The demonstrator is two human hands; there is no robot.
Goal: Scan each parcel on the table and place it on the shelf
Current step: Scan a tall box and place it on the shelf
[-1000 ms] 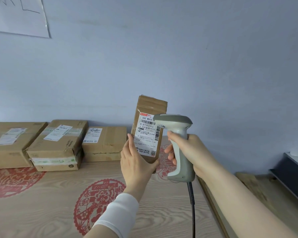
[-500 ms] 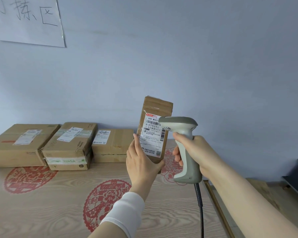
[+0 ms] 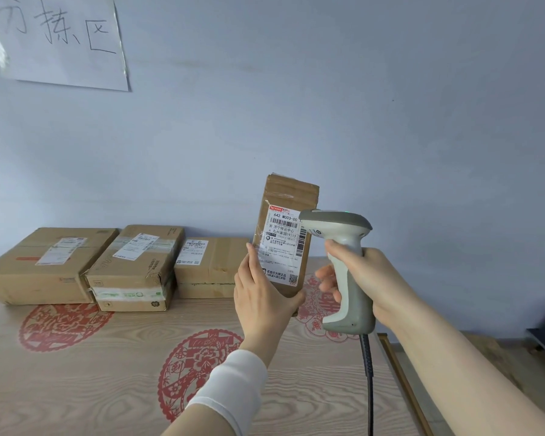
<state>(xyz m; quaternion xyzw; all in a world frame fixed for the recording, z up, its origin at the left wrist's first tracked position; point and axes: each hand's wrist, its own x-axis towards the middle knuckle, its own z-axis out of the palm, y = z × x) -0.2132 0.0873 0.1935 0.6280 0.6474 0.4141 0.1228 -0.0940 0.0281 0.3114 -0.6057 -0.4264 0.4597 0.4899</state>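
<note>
Our left hand grips the small cardboard parcel upright above the table, its shipping label facing us so the barcode scanner, clasped in our right hand, can read it

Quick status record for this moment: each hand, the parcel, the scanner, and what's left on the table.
left hand: holds parcel upright, label facing camera
right hand: grips scanner, its head at the label's right edge
table: three boxes in a row by the wall
shelf: not clearly in view
</note>
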